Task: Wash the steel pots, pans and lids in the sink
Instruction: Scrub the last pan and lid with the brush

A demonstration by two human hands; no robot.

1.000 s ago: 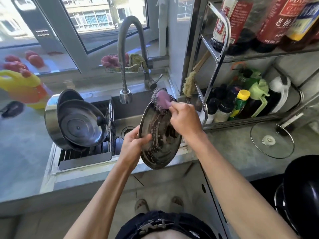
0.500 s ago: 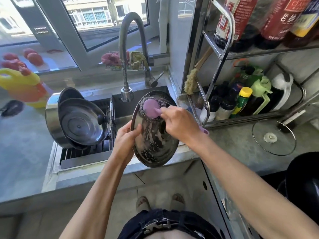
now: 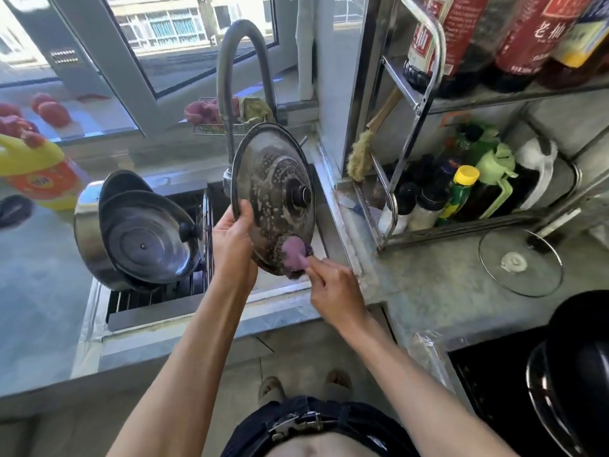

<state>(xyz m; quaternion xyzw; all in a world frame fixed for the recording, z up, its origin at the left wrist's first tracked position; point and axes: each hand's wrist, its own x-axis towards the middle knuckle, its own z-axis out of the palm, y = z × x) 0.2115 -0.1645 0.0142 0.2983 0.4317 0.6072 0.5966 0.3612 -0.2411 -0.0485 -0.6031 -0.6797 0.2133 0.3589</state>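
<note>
A soapy steel lid [image 3: 270, 179] with a black knob stands nearly upright over the sink [image 3: 316, 206], its knob side facing me. My left hand [image 3: 232, 239] grips its left rim. My right hand [image 3: 333, 288] holds a purple-handled scrubber [image 3: 293, 255] pressed against the lid's lower edge. A steel pot [image 3: 89, 239] with two lids [image 3: 148, 239] leaning in it rests on the drain rack at the sink's left.
The grey faucet [image 3: 230, 94] arches behind the lid. A steel shelf rack [image 3: 425, 103] with bottles stands right. A glass lid [image 3: 520, 262] lies on the counter, black cookware [image 3: 573, 367] at lower right, and a yellow detergent bottle [image 3: 33, 169] far left.
The lid has been turned over, so its knob side faces me now and it stands more upright. My right hand moved the scrubber from the lid's top down to its lower edge.
</note>
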